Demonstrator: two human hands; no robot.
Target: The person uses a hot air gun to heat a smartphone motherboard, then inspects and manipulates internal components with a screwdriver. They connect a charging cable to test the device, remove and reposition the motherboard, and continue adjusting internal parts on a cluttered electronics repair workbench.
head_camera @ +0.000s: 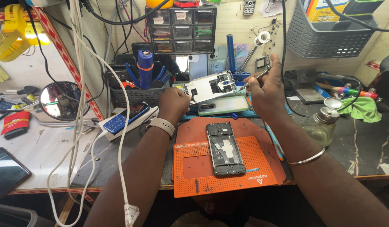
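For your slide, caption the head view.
Left hand tilts a phone panel; right hand applies a tool.

From my remote seat I see a dark, scuffed workbench (362, 147) with a wooden front edge, stretching to the right of the grip. Behind the grip rises a pale, stained wall (232, 25), where a small cabinet of clear drawers (181, 29) hangs just above. Up and to the right of the grip, a grey plastic basket (324, 38) is fixed to the wall. Well to the left, a second white, worn counter (39, 147) sits beyond a red-patterned divider strip (64, 54), and a bright lamp (36, 38) glows above it. A round mirror (60, 101) stands there.
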